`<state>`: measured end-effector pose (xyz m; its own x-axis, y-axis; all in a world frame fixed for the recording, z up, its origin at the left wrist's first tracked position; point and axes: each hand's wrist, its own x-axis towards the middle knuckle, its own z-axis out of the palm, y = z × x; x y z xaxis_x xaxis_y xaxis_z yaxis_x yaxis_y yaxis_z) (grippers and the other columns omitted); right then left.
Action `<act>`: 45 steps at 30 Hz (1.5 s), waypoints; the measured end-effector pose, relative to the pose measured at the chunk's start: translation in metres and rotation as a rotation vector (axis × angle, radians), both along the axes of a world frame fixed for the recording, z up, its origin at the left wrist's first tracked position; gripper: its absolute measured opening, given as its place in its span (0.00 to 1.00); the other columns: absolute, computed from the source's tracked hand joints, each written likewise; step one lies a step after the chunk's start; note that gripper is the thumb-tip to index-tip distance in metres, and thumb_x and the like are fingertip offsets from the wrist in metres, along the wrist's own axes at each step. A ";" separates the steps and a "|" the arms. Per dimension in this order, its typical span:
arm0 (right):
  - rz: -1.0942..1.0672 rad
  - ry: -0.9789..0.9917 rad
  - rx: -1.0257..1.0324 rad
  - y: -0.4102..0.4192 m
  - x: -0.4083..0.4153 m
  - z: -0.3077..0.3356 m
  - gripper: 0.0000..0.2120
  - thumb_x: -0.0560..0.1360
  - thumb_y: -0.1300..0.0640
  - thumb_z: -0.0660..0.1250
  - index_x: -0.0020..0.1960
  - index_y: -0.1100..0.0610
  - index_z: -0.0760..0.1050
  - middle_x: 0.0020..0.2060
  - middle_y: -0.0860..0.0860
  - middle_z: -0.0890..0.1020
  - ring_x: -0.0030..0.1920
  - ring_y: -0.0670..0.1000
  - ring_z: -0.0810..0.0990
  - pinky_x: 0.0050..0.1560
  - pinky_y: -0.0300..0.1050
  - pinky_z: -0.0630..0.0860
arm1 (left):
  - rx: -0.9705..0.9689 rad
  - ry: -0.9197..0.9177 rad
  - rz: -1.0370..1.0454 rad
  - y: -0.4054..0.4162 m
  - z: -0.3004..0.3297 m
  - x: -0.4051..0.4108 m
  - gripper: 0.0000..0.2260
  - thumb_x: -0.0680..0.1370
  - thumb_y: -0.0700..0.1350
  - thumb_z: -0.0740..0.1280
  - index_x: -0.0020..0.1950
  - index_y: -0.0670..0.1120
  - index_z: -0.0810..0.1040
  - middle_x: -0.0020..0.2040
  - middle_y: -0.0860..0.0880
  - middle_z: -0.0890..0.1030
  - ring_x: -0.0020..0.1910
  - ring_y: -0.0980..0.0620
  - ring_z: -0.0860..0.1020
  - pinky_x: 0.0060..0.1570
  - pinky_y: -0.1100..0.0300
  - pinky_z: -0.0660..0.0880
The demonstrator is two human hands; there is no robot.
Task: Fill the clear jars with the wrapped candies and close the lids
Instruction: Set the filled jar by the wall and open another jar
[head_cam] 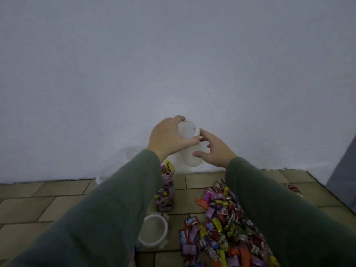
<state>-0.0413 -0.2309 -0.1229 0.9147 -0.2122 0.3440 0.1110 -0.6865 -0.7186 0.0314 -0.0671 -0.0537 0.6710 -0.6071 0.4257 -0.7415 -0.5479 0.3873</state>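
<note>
Both my hands hold a clear, empty-looking jar (189, 151) up in front of the white wall, tilted. My left hand (165, 139) grips its upper end from the left, fingers wrapped round the rim. My right hand (215, 149) holds the jar's side from the right, between thumb and fingers. Below my left arm stands a jar filled with wrapped candies (166, 191), with no lid seen on it. Nearer to me, an empty clear jar (154, 231) stands with its mouth open. A pile of wrapped candies (221, 230) lies on the tiles at the right, partly under my right arm.
The surface is beige tiles (48, 205) that end at a white wall (173, 54). A crumpled clear plastic bag (123, 158) lies against the wall at the left. A stray red candy (292, 187) lies at the far right.
</note>
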 end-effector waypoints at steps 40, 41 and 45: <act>0.074 0.136 0.285 0.003 -0.363 -0.115 0.28 0.67 0.56 0.79 0.64 0.57 0.75 0.58 0.48 0.81 0.61 0.50 0.78 0.62 0.55 0.75 | 0.406 0.490 -0.303 -0.039 -0.082 -0.328 0.36 0.64 0.71 0.70 0.68 0.59 0.66 0.61 0.50 0.65 0.55 0.51 0.71 0.48 0.59 0.68; 0.071 0.133 0.291 0.003 -0.364 -0.115 0.27 0.67 0.56 0.79 0.64 0.56 0.75 0.58 0.48 0.81 0.61 0.50 0.78 0.63 0.54 0.75 | 0.401 0.492 -0.305 -0.039 -0.083 -0.330 0.37 0.63 0.71 0.71 0.68 0.58 0.66 0.61 0.51 0.65 0.55 0.52 0.71 0.48 0.59 0.68; 0.088 0.211 0.361 0.003 -0.366 -0.118 0.27 0.67 0.63 0.78 0.64 0.57 0.73 0.54 0.44 0.82 0.58 0.45 0.79 0.57 0.38 0.75 | 0.316 0.522 -0.237 -0.040 -0.085 -0.324 0.30 0.64 0.71 0.71 0.51 0.48 0.75 0.47 0.52 0.76 0.42 0.55 0.75 0.41 0.61 0.71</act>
